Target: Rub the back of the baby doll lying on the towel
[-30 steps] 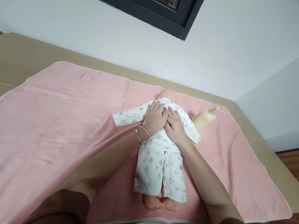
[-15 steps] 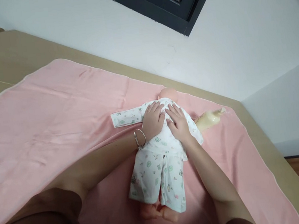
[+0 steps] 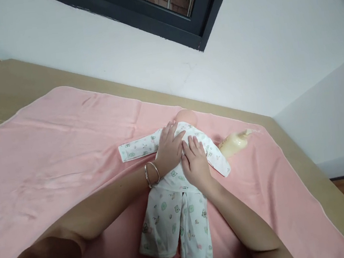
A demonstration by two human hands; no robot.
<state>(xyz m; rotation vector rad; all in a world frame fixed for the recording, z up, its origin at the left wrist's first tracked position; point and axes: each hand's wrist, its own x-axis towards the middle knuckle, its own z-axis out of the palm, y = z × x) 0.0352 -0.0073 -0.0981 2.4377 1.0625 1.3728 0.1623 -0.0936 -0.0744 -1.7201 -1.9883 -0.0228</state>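
A baby doll [image 3: 185, 118] in a white printed top [image 3: 176, 183] and matching trousers [image 3: 168, 224] lies on a pink blanket [image 3: 89, 123]. Its head points away from me, and its feet, partly in shadow, are nearest to me. My left hand [image 3: 170, 148] rests flat on the left upper part of the top, fingers stretched out. Beside it, my right hand [image 3: 197, 163] lies on the right part of the top, also with fingers extended. Neither hand grips anything. The doll's sleeves spread out to both sides, and its face is not visible.
A pale yellow bottle [image 3: 235, 142] lies on the blanket just right of the doll's sleeve. Beneath the blanket is a tan surface [image 3: 302, 158] against a white wall [image 3: 246, 64]. A dark-framed window [image 3: 173, 19] is above.
My right hand has slid down the doll's top toward me, while my left hand stays near the shoulder. The camera view has shifted a little.
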